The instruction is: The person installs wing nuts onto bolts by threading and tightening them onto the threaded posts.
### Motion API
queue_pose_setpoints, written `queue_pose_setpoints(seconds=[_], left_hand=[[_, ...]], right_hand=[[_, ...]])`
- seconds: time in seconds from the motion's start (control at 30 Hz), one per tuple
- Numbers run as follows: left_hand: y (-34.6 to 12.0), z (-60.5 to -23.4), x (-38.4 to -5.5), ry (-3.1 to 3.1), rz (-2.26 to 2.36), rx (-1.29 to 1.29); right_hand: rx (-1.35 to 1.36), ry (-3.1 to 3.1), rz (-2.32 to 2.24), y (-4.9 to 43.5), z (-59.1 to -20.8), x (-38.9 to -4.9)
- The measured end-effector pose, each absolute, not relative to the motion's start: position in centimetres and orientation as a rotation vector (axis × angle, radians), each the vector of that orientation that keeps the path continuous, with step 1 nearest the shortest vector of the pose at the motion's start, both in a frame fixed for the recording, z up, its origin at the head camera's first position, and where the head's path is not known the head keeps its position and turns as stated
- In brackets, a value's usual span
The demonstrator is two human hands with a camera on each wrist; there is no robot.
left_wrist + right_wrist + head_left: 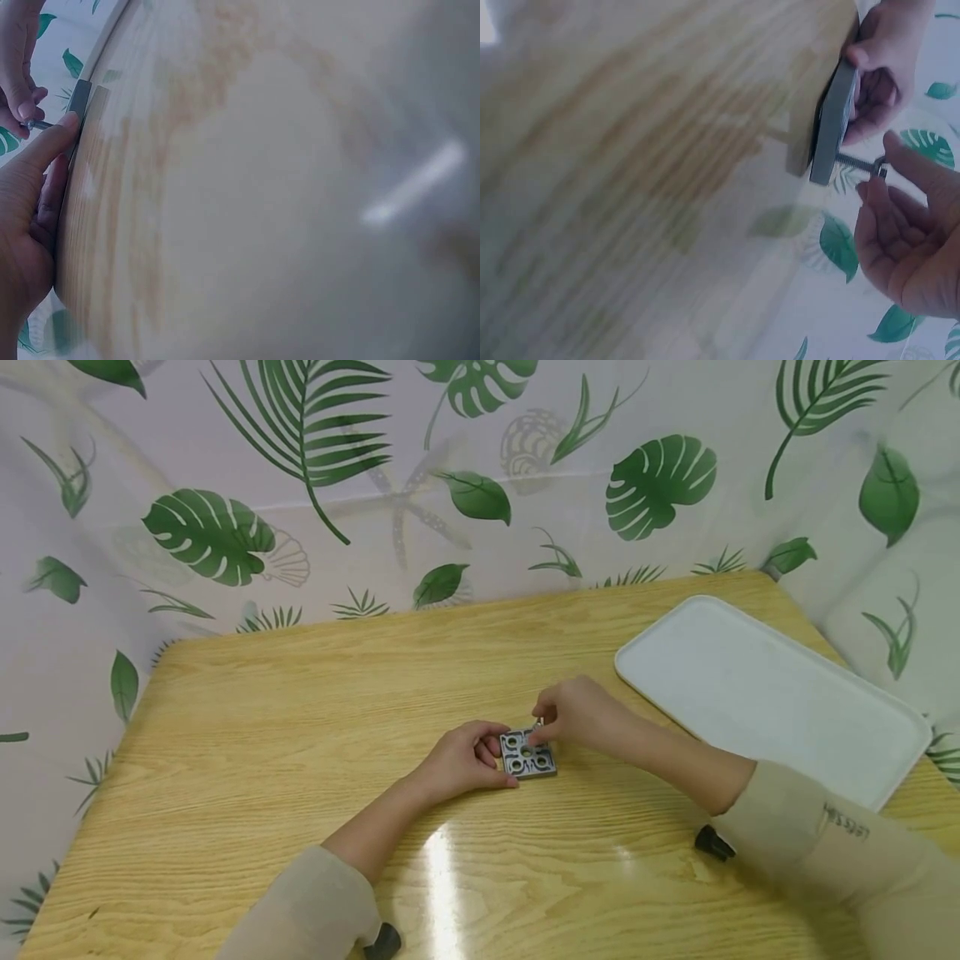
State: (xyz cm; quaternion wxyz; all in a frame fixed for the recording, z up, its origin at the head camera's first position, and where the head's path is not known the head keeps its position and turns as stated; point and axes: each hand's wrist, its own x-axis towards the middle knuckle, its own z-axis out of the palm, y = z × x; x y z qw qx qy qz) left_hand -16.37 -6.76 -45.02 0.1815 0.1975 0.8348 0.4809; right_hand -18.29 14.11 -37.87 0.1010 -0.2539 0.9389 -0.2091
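Observation:
A small square grey metal plate (534, 767) with several round holes lies flat on the wooden table. My left hand (457, 762) grips its left side, with the thumb at the near corner and the fingers along the far part. Over the plate's far right corner, my right hand (581, 710) pinches the head of a bolt (857, 162) between thumb and fingertips. In the right wrist view the bolt's threaded shank stands straight out from the plate's face, its tip at or in the corner hole. How deep it sits I cannot tell.
A white rectangular tray (757, 685) lies on the table (322, 710) at the right, beyond my right forearm. Leaf-patterned cloth (555, 510) hangs along the table's back and sides. Black straps (714, 843) show near both sleeves.

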Motion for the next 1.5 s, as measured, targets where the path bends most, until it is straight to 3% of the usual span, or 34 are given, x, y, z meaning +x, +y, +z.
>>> queue_pose_setpoints(seconds=[0.43, 0.77, 0.97, 1.13, 1.5], left_hand=[[-6.7, -45.1, -16.5, 2.373, 1.353, 0.57], [-6.8, -45.1, -16.5, 2.371, 1.363, 0.573], [-6.8, -45.2, -16.5, 2.373, 1.366, 0.586], [-6.8, -45.1, -16.5, 2.373, 1.358, 0.578], [-6.8, -45.2, -16.5, 2.37, 1.351, 0.574]], right_hand=[[-0.683, 2.838, -0.444, 14.2, -37.3, -17.5], [-1.011, 2.575, -0.69, 15.7, -38.1, -19.1], [-1.077, 2.579, -0.699, 15.7, -38.9, -19.6], [-1.021, 2.63, -0.729, 15.5, -39.3, -19.4], [-0.583, 2.846, -0.701, 13.7, -39.4, -16.9]])
